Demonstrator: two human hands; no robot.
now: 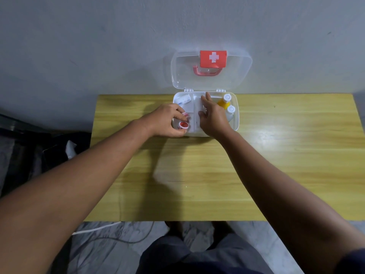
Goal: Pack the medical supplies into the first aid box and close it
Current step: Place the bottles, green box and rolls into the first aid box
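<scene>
A white first aid box [236,123] stands open at the table's far edge, its clear lid [237,76] with a red cross label leaning against the wall. My left hand [167,121] grips a small red-and-white tape roll [183,125] over the box's left compartment. A white bandage roll [183,99] lies at the back of that compartment. My right hand [213,117] reaches into the middle compartment with fingers spread, and I cannot see anything held in it. A yellow bottle [224,103] and a white bottle [230,111] lie in the right compartment.
The yellow wooden table [197,175] fills the middle of the view, against a grey wall. Dark bags and cloth lie on the floor at left [39,151]. Cables run across the floor below the table's near edge [102,232].
</scene>
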